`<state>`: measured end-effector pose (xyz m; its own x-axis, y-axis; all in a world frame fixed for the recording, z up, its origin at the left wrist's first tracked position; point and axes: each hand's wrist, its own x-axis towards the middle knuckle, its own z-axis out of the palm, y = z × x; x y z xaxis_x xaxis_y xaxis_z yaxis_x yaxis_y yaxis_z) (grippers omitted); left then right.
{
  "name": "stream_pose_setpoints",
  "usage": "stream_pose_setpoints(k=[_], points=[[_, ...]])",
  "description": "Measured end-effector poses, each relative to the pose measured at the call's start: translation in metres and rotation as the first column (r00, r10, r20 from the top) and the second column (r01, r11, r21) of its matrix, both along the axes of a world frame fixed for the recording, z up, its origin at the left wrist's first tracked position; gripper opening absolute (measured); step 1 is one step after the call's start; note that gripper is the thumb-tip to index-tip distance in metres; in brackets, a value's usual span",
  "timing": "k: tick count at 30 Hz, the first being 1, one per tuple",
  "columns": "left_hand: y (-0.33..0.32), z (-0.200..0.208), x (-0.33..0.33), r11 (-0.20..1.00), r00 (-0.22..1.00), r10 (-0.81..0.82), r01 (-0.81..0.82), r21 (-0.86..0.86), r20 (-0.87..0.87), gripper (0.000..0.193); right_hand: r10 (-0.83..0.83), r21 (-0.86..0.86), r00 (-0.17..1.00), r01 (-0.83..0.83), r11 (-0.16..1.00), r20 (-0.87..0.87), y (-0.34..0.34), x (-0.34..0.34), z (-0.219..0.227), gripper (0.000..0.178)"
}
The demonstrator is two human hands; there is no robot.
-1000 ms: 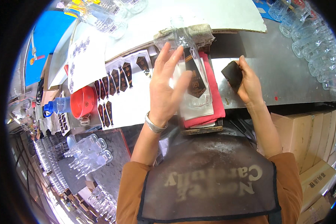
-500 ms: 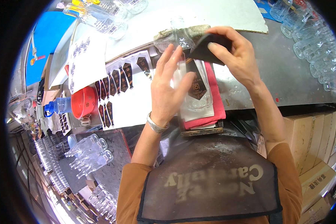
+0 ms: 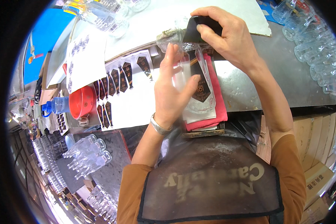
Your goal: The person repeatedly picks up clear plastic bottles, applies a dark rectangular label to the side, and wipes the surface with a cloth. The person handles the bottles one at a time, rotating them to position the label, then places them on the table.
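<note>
A clear glass bottle (image 3: 202, 108) lies on its side in front of me, neck pointing away. A black tie-shaped decal (image 3: 200, 88) with gold print lies along its upper face. My left hand (image 3: 171, 89), thumb apart and fingers stretched, is at the bottle's left side; whether it touches the glass I cannot tell. My right hand (image 3: 235, 41) pinches a flat black scraper (image 3: 196, 29) above the bottle's neck end. Beneath the bottle are white paper and a pink cloth (image 3: 219, 102). A rolled grey cloth (image 3: 168, 38) sits by the neck, partly hidden.
Left of the bottle lies a white sheet (image 3: 134, 106) of tie-shaped decals, beside a red bowl (image 3: 81, 102) and a blue-capped water bottle (image 3: 58, 105). Glass bottles (image 3: 319, 71) line the right side. More stand at lower left (image 3: 87, 153). Cardboard boxes (image 3: 310, 138) are stacked at lower right.
My right hand has moved the scraper away from me, up past the bottle's neck end. The left hand has turned more edge-on, its fingers closer together. More of the decal shows.
</note>
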<state>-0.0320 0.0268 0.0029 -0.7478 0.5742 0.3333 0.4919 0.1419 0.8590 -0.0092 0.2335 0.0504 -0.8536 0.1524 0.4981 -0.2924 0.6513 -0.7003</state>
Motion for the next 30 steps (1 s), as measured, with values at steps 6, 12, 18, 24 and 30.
stream_pose_setpoints(k=[6, 12, 18, 24, 30], points=[[0.001, 0.002, 0.000, 1.000, 1.000, 0.004, -0.004, -0.019, -0.014, 0.091, 0.064, 0.197, 0.996, -0.051, 0.979, -0.064, 0.002, -0.011, 0.010, 0.026], [0.002, 0.000, 0.000, 1.000, 1.000, 0.011, -0.011, -0.006, -0.012, 0.092, 0.127, 0.359, 0.990, -0.098, 0.928, -0.057, -0.001, -0.016, 0.014, 0.024], [0.001, 0.002, 0.002, 1.000, 1.000, 0.019, -0.019, -0.003, 0.012, 0.091, 0.008, -0.048, 0.997, -0.004, 0.999, 0.072, -0.004, 0.014, 0.003, 0.026], [0.002, 0.001, 0.002, 1.000, 1.000, 0.018, -0.018, -0.003, 0.003, 0.090, -0.122, -0.047, 0.992, 0.122, 0.991, -0.013, -0.008, 0.014, -0.018, 0.027], [0.003, 0.002, 0.003, 1.000, 1.000, 0.028, -0.028, 0.010, 0.010, 0.085, -0.142, -0.038, 0.987, 0.139, 0.989, -0.072, -0.005, 0.010, -0.017, 0.026]])
